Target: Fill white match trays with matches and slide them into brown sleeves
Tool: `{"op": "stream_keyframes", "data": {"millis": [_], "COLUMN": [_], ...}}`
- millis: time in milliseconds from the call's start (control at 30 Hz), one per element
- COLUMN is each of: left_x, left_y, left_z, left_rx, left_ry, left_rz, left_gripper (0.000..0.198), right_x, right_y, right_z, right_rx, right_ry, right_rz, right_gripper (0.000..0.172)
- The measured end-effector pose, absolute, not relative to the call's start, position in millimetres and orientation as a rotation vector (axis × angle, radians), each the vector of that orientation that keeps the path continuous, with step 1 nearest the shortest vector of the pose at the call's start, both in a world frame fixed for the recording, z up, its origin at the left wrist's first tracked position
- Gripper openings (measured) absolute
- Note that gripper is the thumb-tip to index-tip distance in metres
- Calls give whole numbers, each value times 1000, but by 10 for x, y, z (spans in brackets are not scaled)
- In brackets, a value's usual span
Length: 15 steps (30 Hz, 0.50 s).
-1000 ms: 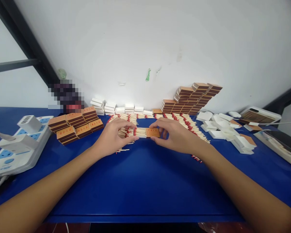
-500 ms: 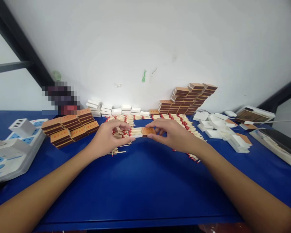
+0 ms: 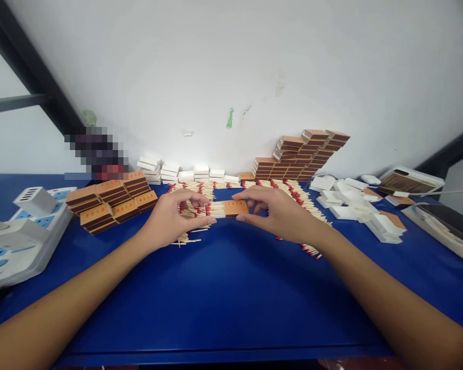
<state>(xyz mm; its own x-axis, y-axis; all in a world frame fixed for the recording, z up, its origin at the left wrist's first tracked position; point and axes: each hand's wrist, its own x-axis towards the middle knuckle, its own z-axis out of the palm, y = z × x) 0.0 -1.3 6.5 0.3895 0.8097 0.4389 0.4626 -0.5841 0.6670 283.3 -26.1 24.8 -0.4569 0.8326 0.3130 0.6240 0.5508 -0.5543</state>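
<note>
Half-open matchbox point(image 3: 227, 209): at centre of frame, between both hands, roughly level; whether resting on or raised off the blue table point(image 3: 224, 298), cannot tell.
Change in last second: slight shift of view only; tray point(image 3: 215, 216) about as far out of sleeve point(image 3: 236, 207) as before.
Bearing on work: no clear gain either way; box judged part-closed, sliding unfinished.
Tray contents: matches point(image 3: 217, 207) lying lengthwise, red heads toward left end.
Left hand point(image 3: 175, 216): part-curled, thumb and fingers apart by tray's depth; grasping tray near its left end, thumb to front, fingertips to rear.
Right hand point(image 3: 280, 210): similar pinch, thumb at sleeve's front, index finger at rear; grasping sleeve, other fingers folded behind.
Loose matches point(image 3: 293, 195): spread beyond and right of matchbox; more beside left hand.
</note>
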Motion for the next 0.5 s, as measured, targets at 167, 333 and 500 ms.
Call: {"op": "stream_keyframes", "data": {"millis": [167,333,500], "left_x": [6,39,43], "left_y": [-32,-91,-100], "left_z": [69,68,48], "left_rx": [2186,2157,2126], "left_ry": [1061,1025,990], "left_rz": [1067,1079,1160], "left_gripper": [43,45,55], "right_x": [2748,2585,2424], "right_y": [-329,-426,-557], "right_z": [266,216,151], "right_rx": [-1142,-1096,-1062], "right_ry": [-2157,-2126,-2106], "right_rz": [511,607,657], "right_gripper": [36,35,47]}}
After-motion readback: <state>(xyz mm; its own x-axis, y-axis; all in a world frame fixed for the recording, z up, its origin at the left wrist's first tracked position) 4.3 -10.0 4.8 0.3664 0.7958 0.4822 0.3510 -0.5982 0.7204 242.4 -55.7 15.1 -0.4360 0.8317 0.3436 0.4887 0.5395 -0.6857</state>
